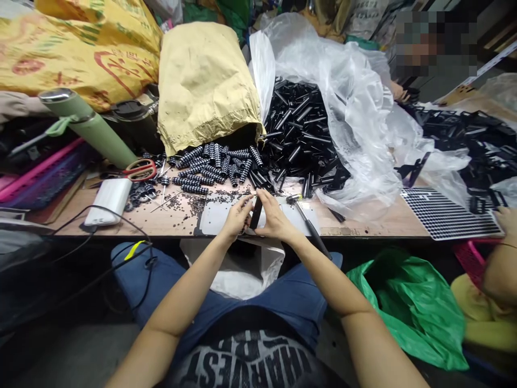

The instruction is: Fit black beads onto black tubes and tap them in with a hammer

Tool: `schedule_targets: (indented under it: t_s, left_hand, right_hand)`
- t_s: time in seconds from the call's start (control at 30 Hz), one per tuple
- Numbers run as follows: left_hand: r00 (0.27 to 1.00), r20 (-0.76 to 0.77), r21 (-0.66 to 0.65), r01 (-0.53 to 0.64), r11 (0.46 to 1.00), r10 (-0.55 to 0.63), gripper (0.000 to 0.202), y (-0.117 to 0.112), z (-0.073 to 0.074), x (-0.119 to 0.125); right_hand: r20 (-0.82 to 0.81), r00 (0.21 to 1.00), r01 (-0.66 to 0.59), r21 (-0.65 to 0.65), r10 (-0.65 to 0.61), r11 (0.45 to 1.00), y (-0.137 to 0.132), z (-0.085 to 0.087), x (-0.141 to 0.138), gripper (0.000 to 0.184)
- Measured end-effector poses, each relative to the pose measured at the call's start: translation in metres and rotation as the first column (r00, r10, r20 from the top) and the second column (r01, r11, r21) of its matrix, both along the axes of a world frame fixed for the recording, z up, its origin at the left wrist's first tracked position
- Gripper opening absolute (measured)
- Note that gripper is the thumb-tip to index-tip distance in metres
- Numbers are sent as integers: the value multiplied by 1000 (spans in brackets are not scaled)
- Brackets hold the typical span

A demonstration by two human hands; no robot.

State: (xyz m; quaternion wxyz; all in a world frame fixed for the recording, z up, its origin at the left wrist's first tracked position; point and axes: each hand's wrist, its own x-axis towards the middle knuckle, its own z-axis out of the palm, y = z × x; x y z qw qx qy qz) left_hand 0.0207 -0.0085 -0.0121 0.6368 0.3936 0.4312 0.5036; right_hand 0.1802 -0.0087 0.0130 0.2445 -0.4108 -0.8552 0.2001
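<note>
A black elongated plastic piece stands between my two hands at the table's front edge. My right hand grips it, fingers at its upper end and thumb near its lower end. Close against its left side, my left hand has its fingers curled and pinched; what they hold is too small to tell. Under the hands lies a light grey plate. A hammer with a dark handle rests just right of my right hand. Behind are a heap of black plastic pieces and several black-and-white ribbed rolls.
Tiny dark bits are scattered at left, near red-handled scissors, a white power bank and a green bottle. A yellow sack stands behind. At right are a patterned sheet, a green bag and another person's arm.
</note>
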Motion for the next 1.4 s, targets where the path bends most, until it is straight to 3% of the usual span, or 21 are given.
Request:
schedule_targets:
  t_s: [0.1, 0.17, 0.27, 0.43, 0.67, 0.9, 1.03, 1.1, 1.13, 1.2, 1.27, 1.33, 1.4]
  left_hand:
    - [986, 169, -57, 7, 998, 2, 45, -1, 1, 2]
    - [975, 212, -82, -51, 995, 67, 37, -2, 1, 6]
    - [965, 230, -149, -94, 984, 127, 35, -5, 3, 13]
    - [974, 206, -257, -36, 966, 91, 35, -9, 10, 20]
    - [992, 121, -351, 16, 936, 28, 26, -6, 13, 21]
    - [995, 88, -447, 87, 891, -52, 23, 4, 10, 20]
    - [993, 43, -438, 115, 892, -107, 23, 9, 0, 20]
    - [991, -94, -309, 62, 949, -96, 25, 7, -5, 22]
    - [976, -210, -179, 25, 983, -63, 26, 4, -8, 23]
    - [873, -484, 159, 25, 987, 56, 31, -3, -15, 26]
    - [685, -709, 379, 168, 910, 168, 44, -12, -25, 28]
    - [492, -843, 413, 331, 848, 218, 46, -18, -34, 26]
    - [350, -903, 394, 448, 803, 248, 42, -19, -41, 18]
  right_hand:
    - [-174, 982, -88, -42, 79, 995, -6, -7, 0, 121]
    - [-220, 969, -129, -45, 116, 991, -11, -12, -2, 117]
    - [-244, 961, -143, -42, 128, 989, -14, -18, -5, 111]
    - [-279, 952, -149, -58, 128, 987, -14, -25, -3, 106]
    - [-329, 944, -48, -159, -7, 986, -19, -34, -4, 106]
    - [-384, 916, 21, -249, -118, 968, -17, -55, -4, 111]
    - [-387, 912, 29, -274, -138, 961, -15, -61, -1, 111]
    - [-360, 920, 65, -241, -151, 968, -15, -63, -1, 109]
    - [-343, 925, 96, -211, -165, 973, -14, -65, -2, 108]
    - [-300, 931, 170, -141, -206, 975, -14, -67, -4, 103]
    - [-242, 942, 215, -97, -232, 972, -15, -68, -1, 95]
    - [-163, 956, 233, -73, -242, 970, -20, -65, 11, 90]
    - [-46, 933, 357, -28, -358, 934, -28, -59, 35, 85]
